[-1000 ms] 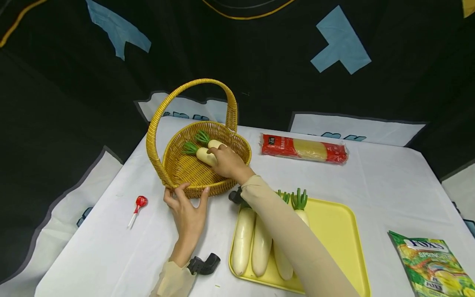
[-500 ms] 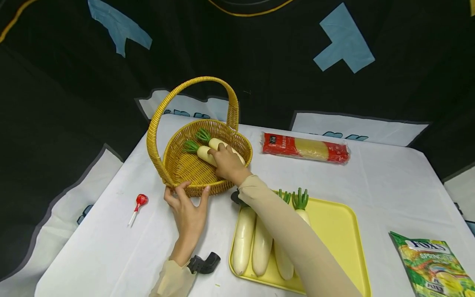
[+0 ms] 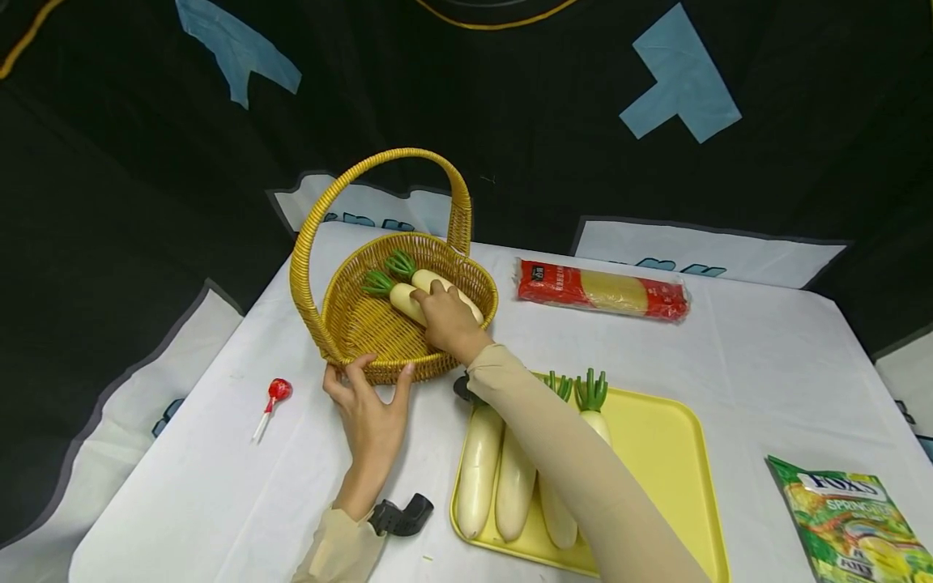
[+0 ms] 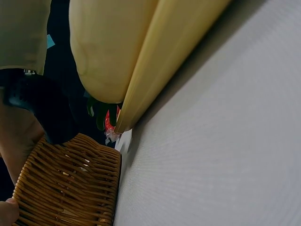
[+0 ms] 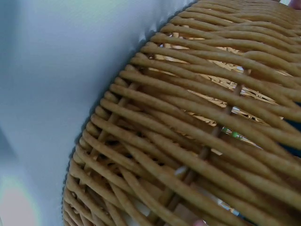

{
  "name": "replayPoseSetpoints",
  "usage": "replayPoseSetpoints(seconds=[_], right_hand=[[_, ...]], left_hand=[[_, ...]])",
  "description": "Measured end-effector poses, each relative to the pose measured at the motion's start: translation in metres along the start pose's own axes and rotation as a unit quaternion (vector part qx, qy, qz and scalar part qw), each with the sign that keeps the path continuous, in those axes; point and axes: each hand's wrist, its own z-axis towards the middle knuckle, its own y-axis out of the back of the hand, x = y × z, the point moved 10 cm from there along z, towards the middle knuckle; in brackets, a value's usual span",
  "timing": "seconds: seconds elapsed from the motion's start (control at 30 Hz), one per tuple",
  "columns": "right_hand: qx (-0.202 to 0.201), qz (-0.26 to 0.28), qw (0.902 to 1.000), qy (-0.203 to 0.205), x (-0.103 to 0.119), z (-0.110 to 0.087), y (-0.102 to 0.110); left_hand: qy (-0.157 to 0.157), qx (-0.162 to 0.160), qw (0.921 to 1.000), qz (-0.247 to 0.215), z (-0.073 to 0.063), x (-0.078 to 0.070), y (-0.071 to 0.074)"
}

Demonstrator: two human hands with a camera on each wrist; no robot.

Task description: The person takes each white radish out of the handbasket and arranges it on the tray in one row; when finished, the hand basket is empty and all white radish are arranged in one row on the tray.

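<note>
A yellow wicker basket (image 3: 364, 324) with a tall arched handle stands at the back left of the table. Two white radishes (image 3: 404, 301) with green tops lie side by side in it. My right hand (image 3: 450, 324) reaches over the basket's right rim and grips the nearer radish, hiding its lower end. My left hand (image 3: 375, 421) holds the front rim, its fingers and thumb spread along the wicker. In the left wrist view a fingertip (image 4: 8, 212) touches the basket's woven side (image 4: 70, 183). The right wrist view is filled by the wicker wall (image 5: 188, 122).
A yellow tray (image 3: 659, 453) to the right bears several long white radishes (image 3: 479, 474), partly covered by my right sleeve. Behind it lies a red-and-yellow packet (image 3: 603, 290). A red lollipop (image 3: 277, 393) is at left, a green Fox's bag (image 3: 849, 518) at right.
The farther radish shows more of its length beside my right hand, which has barely moved. My left hand stays on the rim. The view has shifted slightly.
</note>
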Motion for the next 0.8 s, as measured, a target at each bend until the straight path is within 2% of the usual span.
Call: replayPoseSetpoints(seconds=[0.3,0.57,0.7,0.8], right_hand=[[-0.010,0.021,0.9997,-0.005,-0.003,0.001,0.002],[0.009,0.092,0.9950,-0.038,-0.008,0.001,0.000],[0.027,0.172,0.9832,-0.056,-0.012,0.000,-0.001],[0.038,0.253,0.9628,-0.086,-0.018,-0.001,-0.003]], left_hand=[[-0.003,-0.003,1.0000,0.007,0.000,0.000,0.000],[-0.008,-0.008,0.9999,0.006,0.000,-0.002,0.001],[-0.011,-0.011,0.9999,0.006,0.000,-0.003,0.002],[-0.011,-0.011,0.9999,0.007,-0.001,-0.003,0.002]])
